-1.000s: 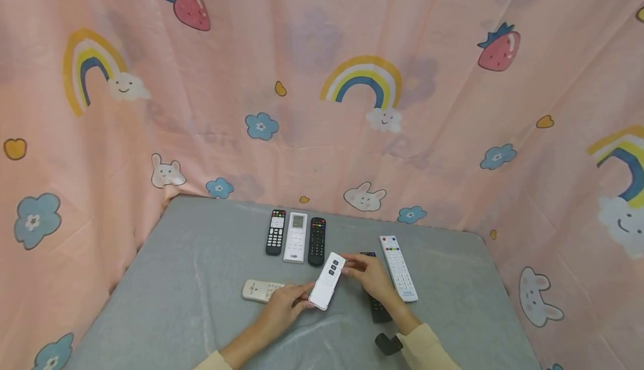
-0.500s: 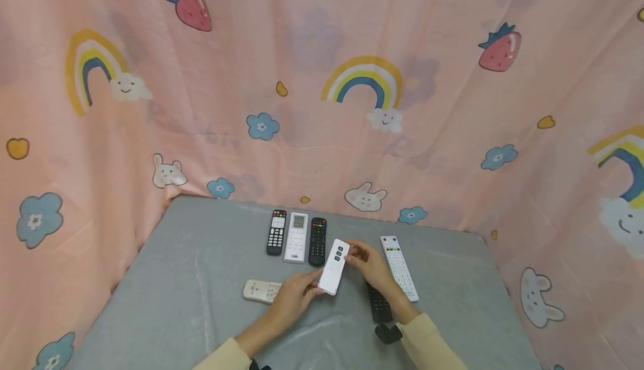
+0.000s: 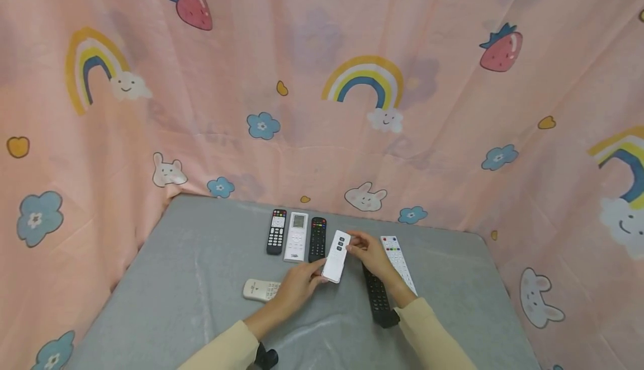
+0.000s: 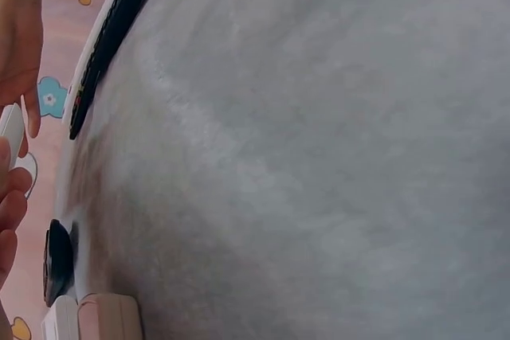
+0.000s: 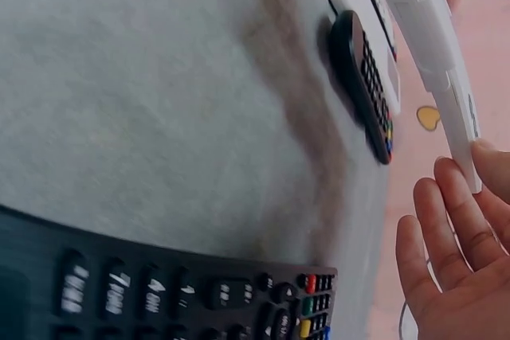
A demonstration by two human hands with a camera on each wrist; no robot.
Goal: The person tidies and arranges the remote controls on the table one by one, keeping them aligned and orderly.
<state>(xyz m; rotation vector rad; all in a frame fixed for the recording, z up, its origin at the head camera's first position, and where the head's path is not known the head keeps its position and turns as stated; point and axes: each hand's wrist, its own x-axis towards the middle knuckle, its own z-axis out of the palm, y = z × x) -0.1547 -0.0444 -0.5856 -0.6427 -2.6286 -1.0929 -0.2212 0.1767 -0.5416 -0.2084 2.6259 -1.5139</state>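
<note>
A slim white remote control (image 3: 336, 259) with several dark buttons near its top is held up off the grey table, tilted. My left hand (image 3: 297, 287) pinches its lower end. The upper right edge sits between the thumb and fingers of my right hand (image 3: 371, 256). In the right wrist view the white remote appears edge-on (image 5: 434, 45), its tip between thumb and fingertips. Below my right hand lies a long black remote (image 3: 377, 297), partly covered by the forearm. A cream remote (image 3: 259, 290) lies partly behind my left hand.
On the grey table (image 3: 176, 280), a black remote with white keys (image 3: 275, 233), a white remote with a screen (image 3: 296, 237) and another black remote (image 3: 317, 238) stand in a row. A white remote (image 3: 397, 258) lies at the right. A pink patterned curtain (image 3: 302, 152) hangs behind.
Both hands have moved away from me and slightly right, carrying the white remote, which stands a little more upright. More of the long black remote's lower part shows.
</note>
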